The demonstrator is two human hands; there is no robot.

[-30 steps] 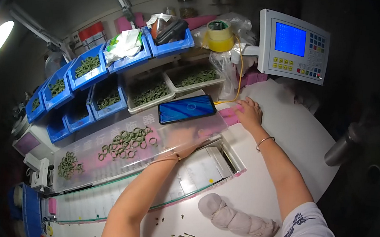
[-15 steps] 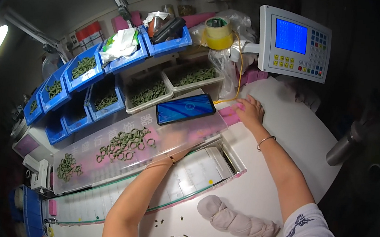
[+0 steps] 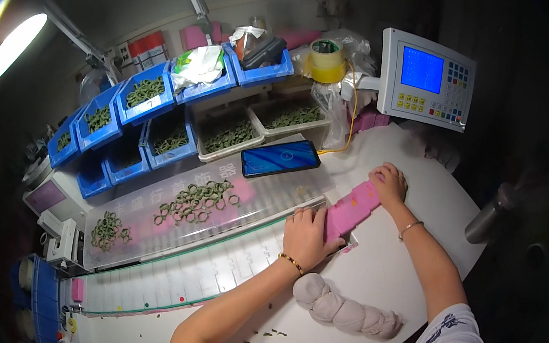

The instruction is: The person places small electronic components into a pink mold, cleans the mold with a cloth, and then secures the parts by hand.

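A long flat pink slab (image 3: 355, 207) lies slantwise over the right end of the white glass-edged tray (image 3: 210, 278); its exact kind does not show. My left hand (image 3: 307, 238) has its fingers and thumb closed about the near end of the slab. Around the far end my right hand (image 3: 390, 185) is curled, thumb side against the pink surface. Left of the hands, a frosted clear cover (image 3: 143, 208) carries several small green rings (image 3: 197, 202), with another heap (image 3: 107, 231) near its left end.
A phone (image 3: 281, 159) rests behind the cover. Blue bins (image 3: 137, 113) and clear boxes (image 3: 295, 133) of green rings stand behind it. A keypad display (image 3: 424, 80) rises at back right. A grey cloth bundle (image 3: 347, 306) and green scraps (image 3: 271, 334) lie near me.
My left hand has come out from under the frosted cover and moved right to the pink slab. More of the slab now shows, and my right hand has shifted slightly right with it.
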